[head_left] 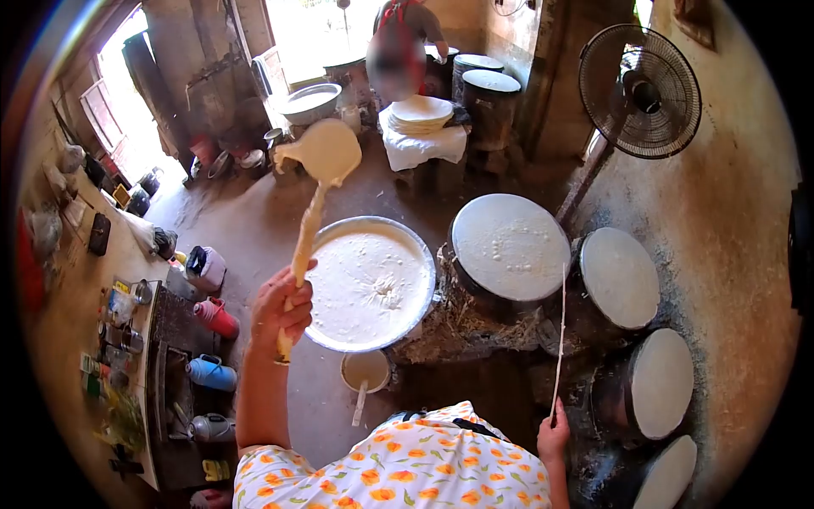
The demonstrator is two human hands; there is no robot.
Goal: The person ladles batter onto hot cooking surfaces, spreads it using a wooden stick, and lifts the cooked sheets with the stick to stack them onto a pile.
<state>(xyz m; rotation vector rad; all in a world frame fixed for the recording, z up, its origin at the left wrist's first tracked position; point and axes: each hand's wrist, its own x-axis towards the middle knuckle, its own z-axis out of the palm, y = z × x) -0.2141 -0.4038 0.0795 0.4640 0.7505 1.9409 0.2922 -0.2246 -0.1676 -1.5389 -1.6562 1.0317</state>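
Observation:
My left hand (287,307) is wrapped round the handle of a batter-coated ladle (332,153), raised upright at the left of a wide basin of white batter (369,280). Low on the right, my right hand (554,434) grips a long thin stick (560,339). The stick's tip reaches the right edge of a round griddle (510,246), whose top is covered with a pale layer with small bubbles or lumps. Below the basin stands a small bucket (365,371) with a light-coloured handle or paddle in it.
More round griddles (620,278) curve down the right side. A standing fan (640,92) is at the upper right. Another person (398,51) stands at the back by a stack of flat rounds (420,114). Thermos flasks (212,372) line the left.

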